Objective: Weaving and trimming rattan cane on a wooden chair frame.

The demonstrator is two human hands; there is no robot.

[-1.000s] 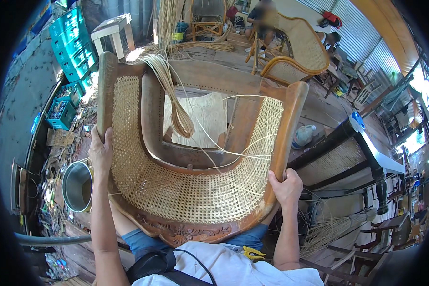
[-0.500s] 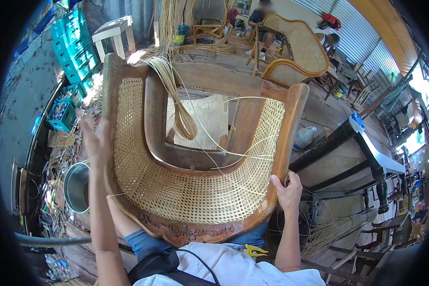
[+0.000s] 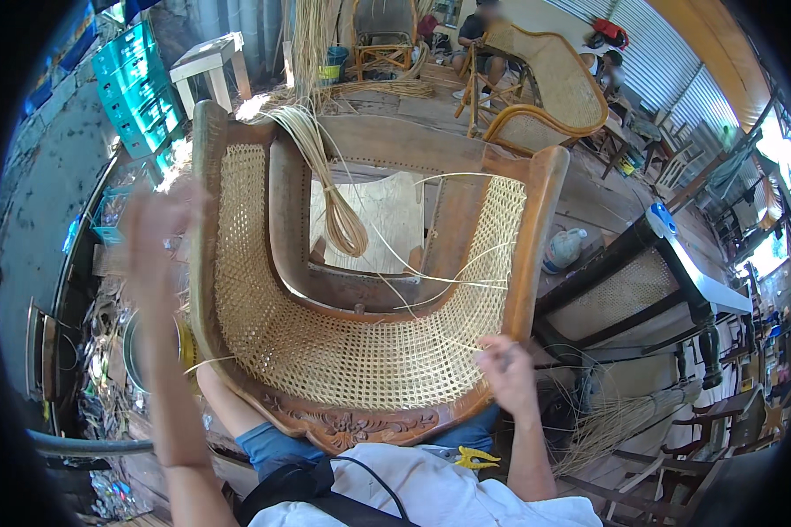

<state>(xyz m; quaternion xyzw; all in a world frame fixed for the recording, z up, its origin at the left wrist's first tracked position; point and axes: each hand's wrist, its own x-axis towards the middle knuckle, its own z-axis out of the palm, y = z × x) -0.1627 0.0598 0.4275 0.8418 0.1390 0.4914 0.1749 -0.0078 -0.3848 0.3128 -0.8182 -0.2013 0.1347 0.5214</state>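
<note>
A carved brown wooden chair frame [image 3: 547,220] with a U-shaped band of woven cane [image 3: 343,360] leans across my lap. My right hand [image 3: 509,376] is closed in a pinch over the weave's right side, where a thin cane strand [image 3: 453,341] runs to its fingertips. Smeared by motion, my left hand [image 3: 160,215] is raised beside the frame's left edge, its fingers unclear. A looped bundle of cane strands [image 3: 343,224] hangs over the frame's inner opening. Loose strands cross the right part of the weave. Yellow-handled pliers [image 3: 476,458] lie against my shirt.
Teal crates [image 3: 136,88] are stacked at the far left beside a white stool [image 3: 206,63]. A metal bucket [image 3: 134,351] stands at left. On the right is a dark chair with a cane panel [image 3: 620,294]. Two people [image 3: 488,53] sit near a rattan bench [image 3: 558,88] at the back.
My right hand has let go of the frame's right edge and moved left over the weave to the strand. My left hand has swung slightly left. The frame has barely shifted.
</note>
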